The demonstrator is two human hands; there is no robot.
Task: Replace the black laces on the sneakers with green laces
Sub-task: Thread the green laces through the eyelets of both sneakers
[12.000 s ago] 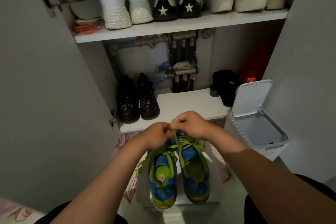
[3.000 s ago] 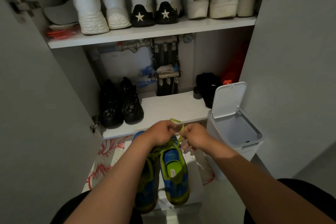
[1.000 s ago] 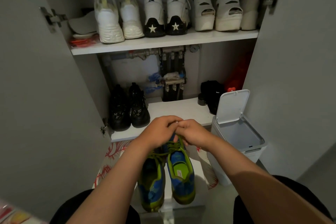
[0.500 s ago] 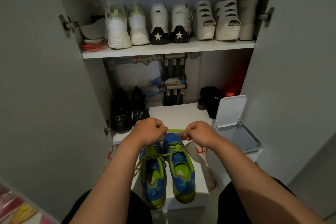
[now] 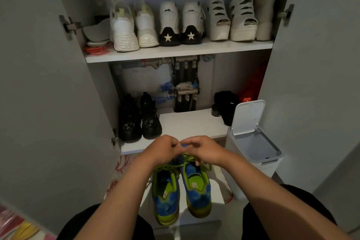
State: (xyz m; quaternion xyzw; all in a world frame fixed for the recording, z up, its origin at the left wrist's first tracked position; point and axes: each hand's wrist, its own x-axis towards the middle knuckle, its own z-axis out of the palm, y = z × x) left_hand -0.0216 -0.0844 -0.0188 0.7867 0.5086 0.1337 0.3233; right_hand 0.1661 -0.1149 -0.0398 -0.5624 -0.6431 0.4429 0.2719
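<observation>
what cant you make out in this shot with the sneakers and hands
Head view, the only one:
- Front halves of both sneakers and any knot: covered by the left hand and right hand.
- Whether the fingers pinch the green laces: hidden beneath the hands.
- Dark item on the lower shelf: partly behind the bin lid, too dark.
- Colourful objects bottom left: cut off by the edge, blurred.

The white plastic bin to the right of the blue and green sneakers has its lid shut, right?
No. The head view shows the white plastic bin right of the blue and green sneakers with its hinged lid standing open.
</observation>
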